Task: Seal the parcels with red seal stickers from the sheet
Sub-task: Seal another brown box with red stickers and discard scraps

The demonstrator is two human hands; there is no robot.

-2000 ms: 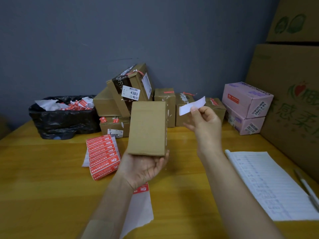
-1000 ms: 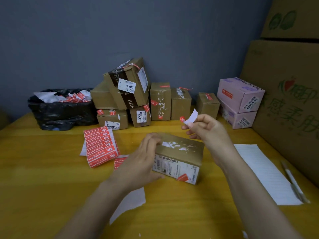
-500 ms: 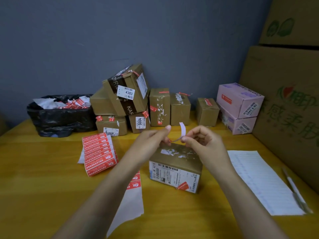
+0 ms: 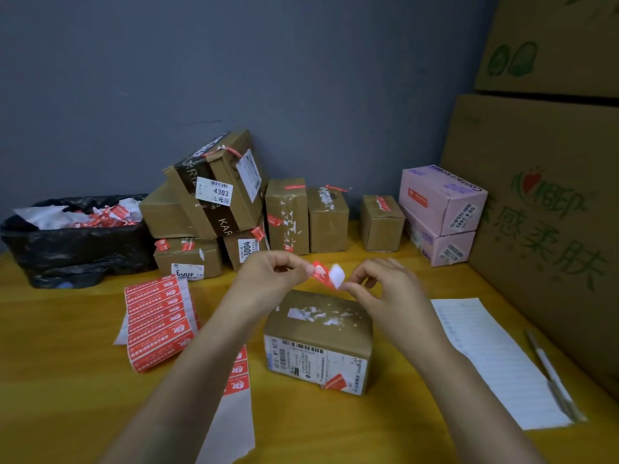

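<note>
**Inspector:** Nearest item?

**Checker:** A torn backing strip (image 4: 234,413) carrying a few red stickers lies on the table (image 4: 67,380), partly under the left forearm. Just beyond it is the parcel (image 4: 318,339), lying flat with its label face towards us. White paper residue is scattered over its top. The sticker sheet (image 4: 157,323) lies to its left.

**Inspector:** Grips?

**Checker:** Both hands are over the parcel's far edge. The left hand (image 4: 268,274) pinches the red seal sticker (image 4: 320,273), and the right hand (image 4: 388,286) pinches its white backing (image 4: 337,275). The piece hangs clear of the box.

**Inspector:** Recommendation?

**Checker:** Part the two slowly at a shallow angle, with fingertips only on the sticker's end. Lay it across the flap seam, which I cannot make out from here. Press from the middle outward and avoid the residue, since it may bond poorly there.

**Inspector:** Farther back?

**Checker:** There is a pile of parcels (image 4: 234,202) against the wall, several showing red seals. A black waste bag (image 4: 67,236) sits far left, suitable for the backing.
</note>
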